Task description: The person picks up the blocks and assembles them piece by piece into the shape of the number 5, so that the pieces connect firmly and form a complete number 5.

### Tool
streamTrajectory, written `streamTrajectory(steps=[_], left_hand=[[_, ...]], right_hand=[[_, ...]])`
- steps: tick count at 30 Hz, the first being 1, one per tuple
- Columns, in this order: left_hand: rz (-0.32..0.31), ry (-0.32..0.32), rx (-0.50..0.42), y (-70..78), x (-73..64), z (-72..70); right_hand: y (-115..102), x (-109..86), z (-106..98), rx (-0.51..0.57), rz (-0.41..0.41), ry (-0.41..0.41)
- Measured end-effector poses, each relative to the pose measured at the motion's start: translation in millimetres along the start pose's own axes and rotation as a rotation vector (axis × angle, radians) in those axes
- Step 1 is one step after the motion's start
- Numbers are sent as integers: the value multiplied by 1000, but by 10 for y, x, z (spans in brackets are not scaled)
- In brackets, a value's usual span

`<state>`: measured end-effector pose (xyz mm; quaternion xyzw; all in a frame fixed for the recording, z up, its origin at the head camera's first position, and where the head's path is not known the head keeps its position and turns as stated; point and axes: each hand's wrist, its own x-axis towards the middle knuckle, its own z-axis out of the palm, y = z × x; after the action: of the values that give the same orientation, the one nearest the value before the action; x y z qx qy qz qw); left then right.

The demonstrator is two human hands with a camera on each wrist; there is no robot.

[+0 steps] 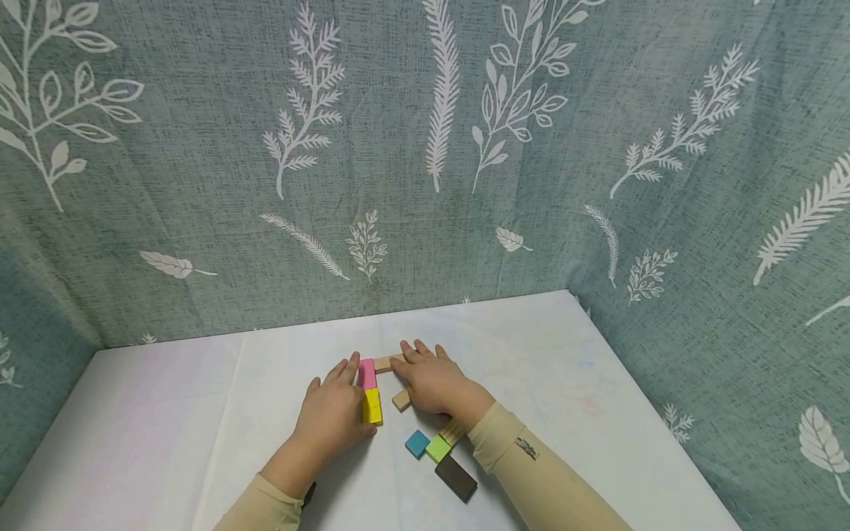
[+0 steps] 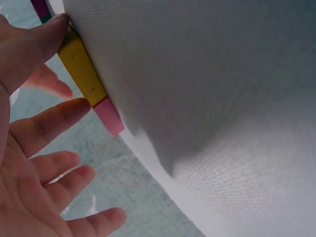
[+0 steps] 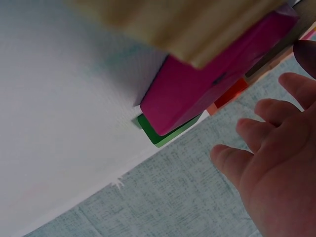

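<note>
On the white table my left hand (image 1: 332,413) lies along the outer side of a yellow block (image 1: 372,407) and a pink block (image 1: 367,374), standing end to end. Its thumb (image 2: 47,37) is at the yellow block's near end, while the index fingertip touches near the seam with the pink one. My right hand (image 1: 434,380) spreads over the far side, fingertips by a light wooden block (image 1: 383,364). Under its palm a small wooden block (image 1: 401,400) is partly hidden. In the right wrist view its fingers hang loosely beside a magenta block (image 3: 197,89).
Near the right forearm lie a blue block (image 1: 417,444), a lime block (image 1: 438,448), a ridged wooden block (image 1: 453,431) and a dark brown block (image 1: 456,479). The right wrist view also shows a green block (image 3: 160,138) and an orange block (image 3: 229,96). Patterned curtains (image 1: 398,147) surround the table.
</note>
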<state>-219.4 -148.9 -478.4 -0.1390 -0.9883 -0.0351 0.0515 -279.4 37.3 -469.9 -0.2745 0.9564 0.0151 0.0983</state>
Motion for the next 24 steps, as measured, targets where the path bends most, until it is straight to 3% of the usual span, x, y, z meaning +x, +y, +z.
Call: streamTrajectory(steps=[10,15,20,24], left_hand=[[2,6,-2,8,-14,-64],[-27,16,-57,-35,87,-177],[-67,-80,-73,-123,257,-216],[-62,-142,-49,-175,335,-177]], right_hand=[[20,-89,-37,2,-11,22],[66,-207,-58,-25,62,66],[16,-324,-46,-52,171,70],[-81,-360,-27,-57,240,69]])
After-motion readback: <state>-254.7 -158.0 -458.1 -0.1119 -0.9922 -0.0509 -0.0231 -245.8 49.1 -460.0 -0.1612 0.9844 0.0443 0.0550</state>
